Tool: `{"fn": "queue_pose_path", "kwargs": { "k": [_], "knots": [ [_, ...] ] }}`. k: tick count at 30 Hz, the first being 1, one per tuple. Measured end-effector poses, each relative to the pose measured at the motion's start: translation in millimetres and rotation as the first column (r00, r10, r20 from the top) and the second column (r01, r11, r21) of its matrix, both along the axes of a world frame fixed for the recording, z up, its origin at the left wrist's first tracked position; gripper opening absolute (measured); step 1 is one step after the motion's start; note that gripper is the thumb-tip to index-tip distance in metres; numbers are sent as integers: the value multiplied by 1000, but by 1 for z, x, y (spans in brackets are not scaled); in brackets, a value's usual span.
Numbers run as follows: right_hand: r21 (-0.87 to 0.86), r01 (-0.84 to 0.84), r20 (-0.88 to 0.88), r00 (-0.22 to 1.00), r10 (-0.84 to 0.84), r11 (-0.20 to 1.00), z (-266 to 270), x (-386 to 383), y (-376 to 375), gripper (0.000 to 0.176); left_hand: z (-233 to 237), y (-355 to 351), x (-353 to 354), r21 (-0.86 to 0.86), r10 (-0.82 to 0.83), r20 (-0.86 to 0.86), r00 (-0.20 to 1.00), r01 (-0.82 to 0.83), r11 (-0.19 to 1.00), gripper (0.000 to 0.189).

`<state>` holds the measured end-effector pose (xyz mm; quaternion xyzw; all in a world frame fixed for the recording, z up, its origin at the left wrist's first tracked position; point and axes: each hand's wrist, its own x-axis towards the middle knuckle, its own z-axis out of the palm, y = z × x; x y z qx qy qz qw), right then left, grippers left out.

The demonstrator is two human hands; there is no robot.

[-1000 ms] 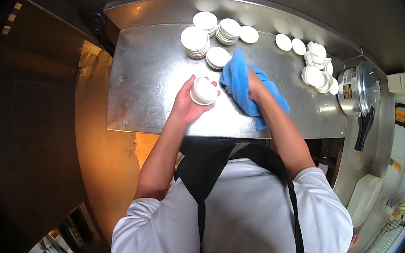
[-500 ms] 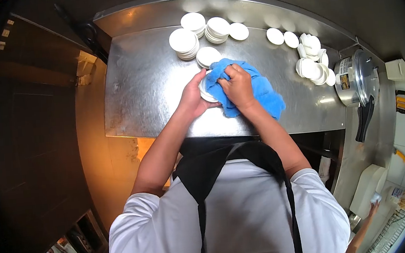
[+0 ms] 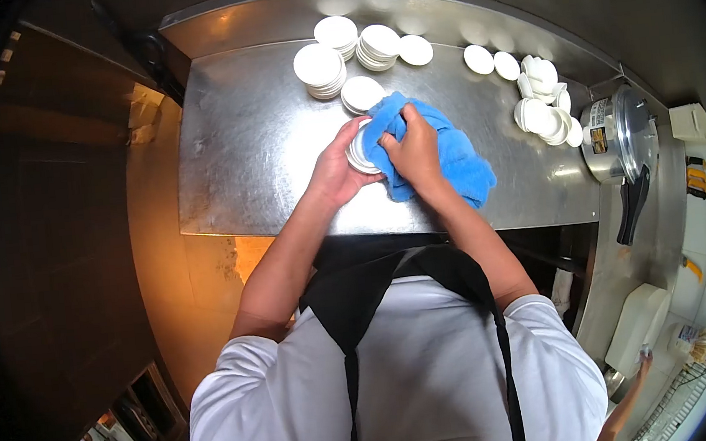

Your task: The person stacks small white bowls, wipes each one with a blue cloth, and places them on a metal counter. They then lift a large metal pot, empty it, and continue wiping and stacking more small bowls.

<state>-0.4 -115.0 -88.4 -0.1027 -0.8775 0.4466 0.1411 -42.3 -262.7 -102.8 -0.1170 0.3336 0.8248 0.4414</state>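
My left hand (image 3: 338,165) grips a small stack of white dishes (image 3: 358,154) by its left side, over the front half of the steel table. My right hand (image 3: 412,150) is closed on a blue cloth (image 3: 461,161), which covers the right part of that stack and drapes off to the right. Just beyond them stands a short stack of white dishes (image 3: 362,94). Taller stacks rise behind it: one at the left (image 3: 319,65), one at the back (image 3: 336,33) and one to the right (image 3: 379,43). A dish (image 3: 415,49) lies beside these.
Along the table's (image 3: 237,146) back right lie two dishes (image 3: 479,59) and a jumble of white dishes (image 3: 540,117). A pressure cooker (image 3: 618,134) stands at the right, its black handle (image 3: 634,206) pointing toward me. Another person's arm (image 3: 633,402) shows at the lower right.
My right hand has shifted slightly with the cloth, uncovering more of the held stack's edge. At the lower right, the other person's hand has moved a little.
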Motion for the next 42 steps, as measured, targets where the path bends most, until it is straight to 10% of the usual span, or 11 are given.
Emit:
{"fn": "queue_pose_path", "kwargs": {
  "k": [13,17,20,26,30,33,36,39,42],
  "knots": [
    [-144,-249,-42,968,246,958,12,14,-9,26,-8,7,3,-50,40,47,998,-38,998,47],
    [-45,-210,-32,977,209,977,19,12,-7,23,-4,9,8,-39,11,22,1000,-11,999,43],
    [-412,99,-40,991,-127,906,-6,0,9,17,13,0,4,-62,11,113,994,-4,998,41],
    [-90,150,280,953,-119,985,-54,-43,48,25,13,-14,-1,-124,124,100,987,-111,986,38],
    [-720,244,355,934,42,649,-25,-53,24,35,9,-22,-1,-99,165,86,983,-156,983,37],
    [-243,140,410,912,-29,960,-23,-52,30,38,3,-27,-2,-97,207,88,974,-199,975,39],
    [166,-2,380,923,-62,986,-17,-57,35,42,-4,-28,-3,-71,206,88,975,-200,977,38],
    [108,35,425,902,-78,994,-4,-65,36,45,-4,-27,-4,-68,197,76,977,-192,979,37],
    [-304,203,521,854,-16,931,-13,-64,36,45,-4,-26,-3,-68,189,78,979,-184,981,37]
  ]
}}
